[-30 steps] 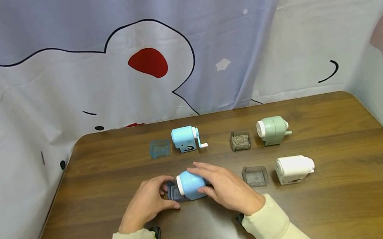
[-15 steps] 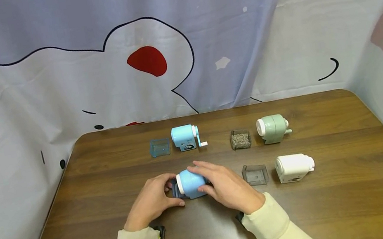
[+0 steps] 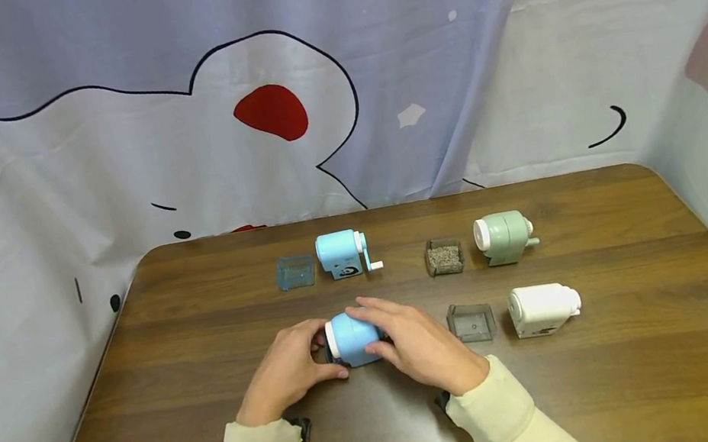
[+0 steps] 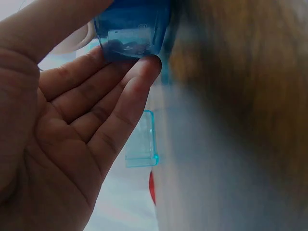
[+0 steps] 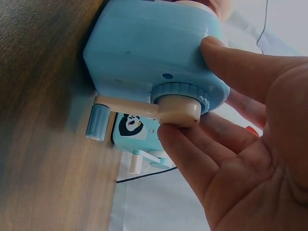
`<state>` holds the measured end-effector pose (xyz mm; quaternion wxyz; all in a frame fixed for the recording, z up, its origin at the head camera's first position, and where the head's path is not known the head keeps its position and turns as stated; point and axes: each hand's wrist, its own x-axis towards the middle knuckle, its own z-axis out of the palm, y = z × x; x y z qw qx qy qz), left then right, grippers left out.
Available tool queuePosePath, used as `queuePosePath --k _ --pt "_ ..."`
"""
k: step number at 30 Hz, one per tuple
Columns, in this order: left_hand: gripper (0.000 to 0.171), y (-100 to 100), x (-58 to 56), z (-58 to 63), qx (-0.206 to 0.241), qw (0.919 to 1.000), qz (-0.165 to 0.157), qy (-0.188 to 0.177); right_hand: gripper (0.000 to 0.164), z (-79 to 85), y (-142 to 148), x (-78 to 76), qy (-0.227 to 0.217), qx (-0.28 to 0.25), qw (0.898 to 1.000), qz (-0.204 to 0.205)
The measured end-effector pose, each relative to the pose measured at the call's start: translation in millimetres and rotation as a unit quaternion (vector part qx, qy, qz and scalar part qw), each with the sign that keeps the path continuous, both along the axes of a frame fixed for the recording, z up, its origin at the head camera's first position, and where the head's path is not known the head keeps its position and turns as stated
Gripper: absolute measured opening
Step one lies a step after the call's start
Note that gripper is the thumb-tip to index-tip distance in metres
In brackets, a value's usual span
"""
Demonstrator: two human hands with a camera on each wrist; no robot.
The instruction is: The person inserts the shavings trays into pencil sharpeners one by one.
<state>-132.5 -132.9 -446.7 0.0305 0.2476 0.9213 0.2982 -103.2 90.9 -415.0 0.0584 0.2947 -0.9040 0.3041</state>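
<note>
Since the 1.0 s ago frame: left hand [image 3: 289, 370] has moved right, taking the clear blue drawer [image 4: 132, 41] with it. Drawer stuck well out of the blue sharpener [image 3: 353, 339] then; now only a dark sliver shows at the sharpener's left end in the head view. Can't tell if it's fully seated. Sharpener and right hand [image 3: 418, 342] look unmoved.

Pose: both forearms reach in from the near edge, palms facing inward. Left hand pinches the drawer, thumb on the near side, fingers on the far side. Right hand grips the sharpener's right end, fingers over the top and far side, thumb on the near side. Right wrist view: one fingertip right by the hub of the crank [image 5: 127, 107]; contact unclear.

Sharpener sits between the hands on the tabletop [image 3: 186, 433], white ring [image 3: 331, 340] toward the left hand, crank toward the right. Light blue sharpener [image 3: 338, 254] and its loose tray [image 3: 296, 273] stand beyond it; grey tray [image 3: 471, 324] is right of the right hand.
</note>
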Motion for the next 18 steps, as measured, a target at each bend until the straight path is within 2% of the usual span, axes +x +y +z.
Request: queuePosePath --k 5,18 --pt "0.052 2.7 -0.1 -3.6 0.006 0.9999 -0.006 0.011 0.052 -0.3 0.0 0.0 0.002 0.002 1.0 -0.001" --pt "0.073 8.2 1.6 -4.2 0.012 0.9999 0.004 -0.005 0.051 0.4 0.3 -0.4 -0.002 0.002 1.0 -0.001"
